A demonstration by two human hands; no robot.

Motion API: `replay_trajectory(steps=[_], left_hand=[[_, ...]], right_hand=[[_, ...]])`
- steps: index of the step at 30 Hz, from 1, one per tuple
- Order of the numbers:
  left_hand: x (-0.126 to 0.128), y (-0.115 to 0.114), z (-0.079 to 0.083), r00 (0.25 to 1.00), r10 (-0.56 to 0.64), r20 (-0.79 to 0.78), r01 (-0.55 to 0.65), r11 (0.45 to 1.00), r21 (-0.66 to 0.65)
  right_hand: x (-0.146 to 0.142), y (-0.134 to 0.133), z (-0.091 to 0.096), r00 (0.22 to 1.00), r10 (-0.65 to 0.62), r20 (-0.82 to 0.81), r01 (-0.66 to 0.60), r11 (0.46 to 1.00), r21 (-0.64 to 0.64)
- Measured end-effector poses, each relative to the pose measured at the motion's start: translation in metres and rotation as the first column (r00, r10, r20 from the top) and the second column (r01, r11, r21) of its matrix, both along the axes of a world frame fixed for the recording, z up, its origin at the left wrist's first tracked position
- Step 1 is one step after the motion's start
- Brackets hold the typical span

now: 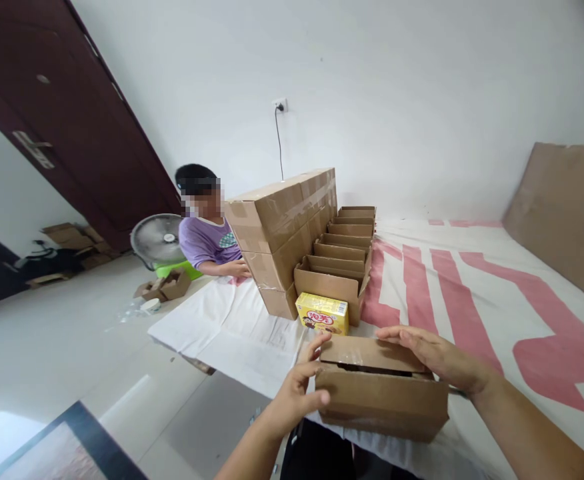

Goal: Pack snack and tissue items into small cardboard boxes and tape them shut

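In front of me at the table's near edge lies a cardboard box (pixel 382 403), its top flaps not fully together and a dark gap between them. At the box's left end is my left hand (pixel 299 390), the thumb against the front side and the fingers round the back corner. Over the right part of the top flap my right hand (pixel 432 357) rests with its fingers stretched out flat. Just behind the box stands a yellow printed snack box (pixel 323 313). What is inside the cardboard box is hidden.
Several open cartons (pixel 345 251) stand in a row behind the yellow box, beside a wall of stacked taped cartons (pixel 282 233). Another person (pixel 209 237) sits on the far left side, near a fan (pixel 158 240). A pink-and-white cloth (pixel 422 287) covers the table.
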State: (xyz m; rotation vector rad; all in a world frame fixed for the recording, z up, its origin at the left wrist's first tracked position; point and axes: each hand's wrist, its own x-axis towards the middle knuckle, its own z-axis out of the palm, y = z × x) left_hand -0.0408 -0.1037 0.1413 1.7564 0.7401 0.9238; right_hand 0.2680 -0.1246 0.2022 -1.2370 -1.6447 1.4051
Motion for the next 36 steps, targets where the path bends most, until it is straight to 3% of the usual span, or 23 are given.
replay_trajectory(steps=[4,7,9,14,18,20,23,27,30,32,36], left_hand=[[-0.005,-0.007,0.005,0.994,-0.011,-0.105,0.025,0.992,0.125],[-0.005,-0.010,0.009,0.993,0.019,-0.114,0.004,0.979,0.204],[-0.005,-0.011,0.011,0.993,0.009,-0.116,0.013,0.981,0.193],[-0.002,-0.012,0.013,0.995,0.001,-0.100,0.013,0.990,0.144],[-0.003,-0.013,0.014,0.997,-0.007,-0.082,0.019,0.990,0.142],[-0.004,-0.012,0.014,0.997,-0.037,-0.071,0.047,0.989,0.140],[-0.006,-0.011,0.016,0.992,-0.101,-0.079,0.110,0.986,0.126],[-0.008,-0.009,0.016,0.989,-0.116,-0.087,0.124,0.987,0.098],[-0.008,-0.008,0.016,0.989,-0.110,-0.094,0.118,0.989,0.088],[-0.009,-0.008,0.015,0.988,-0.112,-0.107,0.120,0.990,0.073],[-0.008,-0.007,0.013,0.987,-0.113,-0.111,0.120,0.991,0.058]], right_hand=[[-0.006,0.001,-0.006,0.986,0.061,0.157,-0.077,0.992,0.101],[-0.012,-0.001,-0.013,0.904,0.095,0.417,-0.218,0.941,0.258],[-0.015,-0.001,-0.017,0.855,0.074,0.513,-0.257,0.920,0.296],[-0.013,-0.007,-0.022,0.795,-0.069,0.603,-0.208,0.903,0.377],[-0.011,-0.013,-0.023,0.823,-0.265,0.502,-0.052,0.845,0.532],[-0.010,-0.013,-0.024,0.818,-0.416,0.396,0.113,0.792,0.599],[-0.005,-0.007,-0.030,0.740,-0.615,0.270,0.279,0.647,0.710],[0.000,0.003,-0.041,0.624,-0.752,0.213,0.223,0.432,0.874],[-0.001,0.003,-0.045,0.542,-0.812,0.217,0.161,0.354,0.921],[-0.002,0.001,-0.046,0.556,-0.791,0.257,0.103,0.372,0.923],[-0.001,0.003,-0.046,0.661,-0.665,0.348,0.029,0.486,0.874]])
